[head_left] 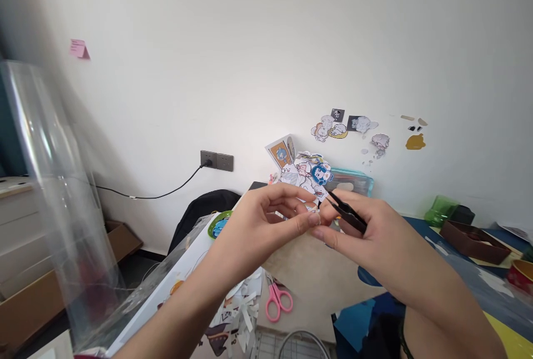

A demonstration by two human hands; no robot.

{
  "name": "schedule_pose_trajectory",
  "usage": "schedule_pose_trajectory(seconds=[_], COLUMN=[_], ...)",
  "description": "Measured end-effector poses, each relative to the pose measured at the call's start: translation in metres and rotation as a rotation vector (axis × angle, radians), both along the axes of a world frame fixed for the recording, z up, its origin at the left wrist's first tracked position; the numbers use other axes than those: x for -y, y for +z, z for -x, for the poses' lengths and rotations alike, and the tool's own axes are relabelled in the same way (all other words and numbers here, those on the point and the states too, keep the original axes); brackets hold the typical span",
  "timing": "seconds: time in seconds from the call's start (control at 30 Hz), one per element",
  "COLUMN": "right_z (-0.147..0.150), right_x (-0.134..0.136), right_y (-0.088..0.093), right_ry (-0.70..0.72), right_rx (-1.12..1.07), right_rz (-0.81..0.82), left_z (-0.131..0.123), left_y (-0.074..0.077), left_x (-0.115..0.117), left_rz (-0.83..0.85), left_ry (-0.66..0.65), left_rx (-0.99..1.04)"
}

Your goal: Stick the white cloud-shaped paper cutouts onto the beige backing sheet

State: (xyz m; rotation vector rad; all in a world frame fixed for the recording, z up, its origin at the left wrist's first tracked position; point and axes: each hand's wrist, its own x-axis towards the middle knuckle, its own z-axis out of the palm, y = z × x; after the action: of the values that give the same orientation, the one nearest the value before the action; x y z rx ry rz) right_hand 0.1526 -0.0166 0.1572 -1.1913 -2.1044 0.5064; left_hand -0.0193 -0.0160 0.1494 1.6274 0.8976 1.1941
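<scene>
Both hands are raised over the desk, their fingertips nearly meeting. My left hand [277, 217] is closed in a pinch between thumb and fingers; whatever sits there is too small and hidden to name. My right hand [366, 220] grips black tweezers [348, 213] against the palm, their tips pointing up and left. Its thumb and forefinger also come together beside the left fingertips. Just behind the hands stands a pile of cut-out cartoon stickers [303, 173]. Pink-handled scissors [278, 301] lie on the desk below the hands.
Paper scraps [244, 314] heap left of the scissors, near a green bowl [216, 224] with blue pieces. A teal-edged pouch [353, 181] leans at the wall. To the right are a brown box [474, 242] and a red tin [520, 278]. A clear plastic roll [54, 181] stands left.
</scene>
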Motion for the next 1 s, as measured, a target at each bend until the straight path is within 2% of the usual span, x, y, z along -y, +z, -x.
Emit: schedule_pose_trajectory(seconds=[0.13, 0.3, 0.53, 0.83, 1.0], right_z=[0.001, 0.001, -0.001, -0.003, -0.001], right_x=[0.000, -0.002, -0.001, 0.000, 0.001], right_y=[0.000, -0.001, 0.000, -0.001, -0.001], right_ry=[-0.008, -0.023, -0.011, -0.005, -0.026], right_rx=[-0.010, -0.039, -0.026, -0.023, -0.038], right_rz=[-0.003, -0.048, -0.061, -0.043, -0.054], left_z=[0.000, 0.002, 0.002, -0.001, -0.004], left_y=[-0.001, -0.010, -0.010, -0.010, -0.009], left_x=[0.001, -0.008, -0.009, -0.009, -0.007], left_rz=[-0.010, 0.028, 0.085, 0.105, 0.050], left_ry=[-0.082, -0.084, -0.129, -0.077, -0.009], left_rx=[0.081, 0.111, 0.173, 0.182, 0.223])
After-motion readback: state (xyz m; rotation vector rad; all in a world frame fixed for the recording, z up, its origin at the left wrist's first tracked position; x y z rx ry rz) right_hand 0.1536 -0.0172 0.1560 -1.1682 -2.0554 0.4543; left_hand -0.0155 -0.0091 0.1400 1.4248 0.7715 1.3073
